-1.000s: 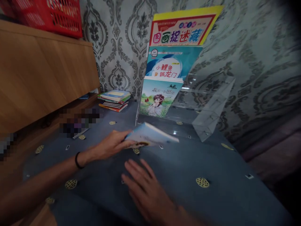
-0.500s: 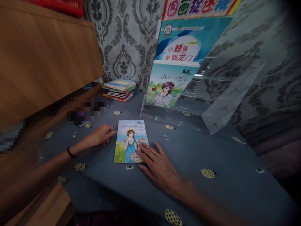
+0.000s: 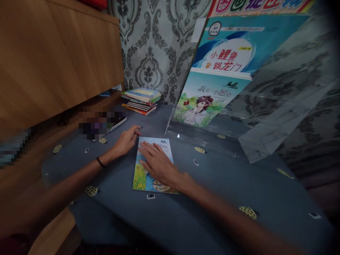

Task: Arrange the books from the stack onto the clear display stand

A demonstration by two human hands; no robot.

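A thin picture-covered book (image 3: 140, 173) lies flat on the dark blue tablecloth (image 3: 202, 205), its cover facing up. My right hand (image 3: 158, 161) rests across the cover with fingers stretched, hiding much of the drawn figure and part of the title. Just off the book's upper left corner is my left hand (image 3: 127, 141), its fingers extended and slightly bent, holding nothing. A black band (image 3: 101, 162) circles my left wrist.
A clear acrylic stand (image 3: 255, 141) at the back right holds a green-blue book (image 3: 204, 102) and larger books above it. Beside the patterned wall sits a stack of books (image 3: 142, 101). A wooden cabinet (image 3: 61, 60) rises on the left, with a blurred-out item (image 3: 98, 124) near it.
My right hand has slid up and left across the cover from its lower right corner. My left hand has moved up towards the book's top left corner. The view has shifted slightly.
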